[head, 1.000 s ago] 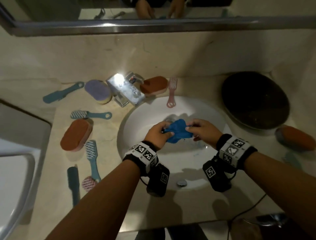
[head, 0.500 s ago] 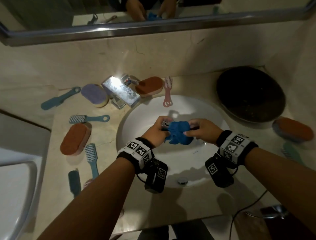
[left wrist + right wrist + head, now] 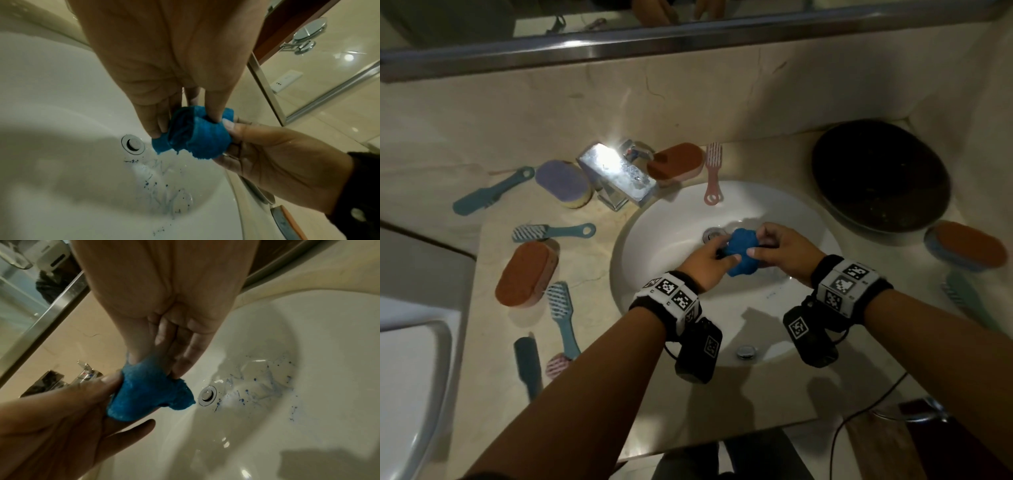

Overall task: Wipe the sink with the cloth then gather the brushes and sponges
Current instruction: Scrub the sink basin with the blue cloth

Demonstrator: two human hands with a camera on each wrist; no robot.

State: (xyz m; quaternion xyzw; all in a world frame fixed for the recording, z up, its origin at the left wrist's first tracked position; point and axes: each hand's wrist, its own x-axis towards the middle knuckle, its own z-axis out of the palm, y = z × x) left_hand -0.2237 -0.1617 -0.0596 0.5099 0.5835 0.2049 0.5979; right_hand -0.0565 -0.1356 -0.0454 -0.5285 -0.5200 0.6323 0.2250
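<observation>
Because the sink [image 3: 678,219] carries blue specks and smears on its white wall beside the drain [image 3: 711,234], the blue cloth [image 3: 742,251] is held bunched up right over that spot, low in the bowl, probably so that it can be pressed down as a compact pad instead of a loose rag. Both hands are at it from opposite sides. The left hand [image 3: 705,263] has its fingers curled into the near-left side of the wad, thumb pushed into a fold as the left wrist view shows. The right hand [image 3: 784,246] pinches the other side between thumb and fingertips, its remaining fingers half extended beneath. Neither is open; each grips the cloth, which looks damp and crumpled and hangs just clear of the basin as far as I can tell.

The brushes and sponges lie scattered round the basin on the tabletop, which I take to mean gathering has not begun. Along the back edge, flanking the tap [image 3: 616,178], sit a purple sponge [image 3: 563,183], an orange sponge [image 3: 675,163] and a pink brush [image 3: 713,171] whose handle overhangs the sink rim. Toward the left edge lie a teal brush [image 3: 493,191], a second teal brush [image 3: 551,231], another orange sponge [image 3: 527,272] and more brushes nearer the front. By the right edge, an orange sponge [image 3: 967,246] rests just in front of a dark round bowl [image 3: 880,174]
</observation>
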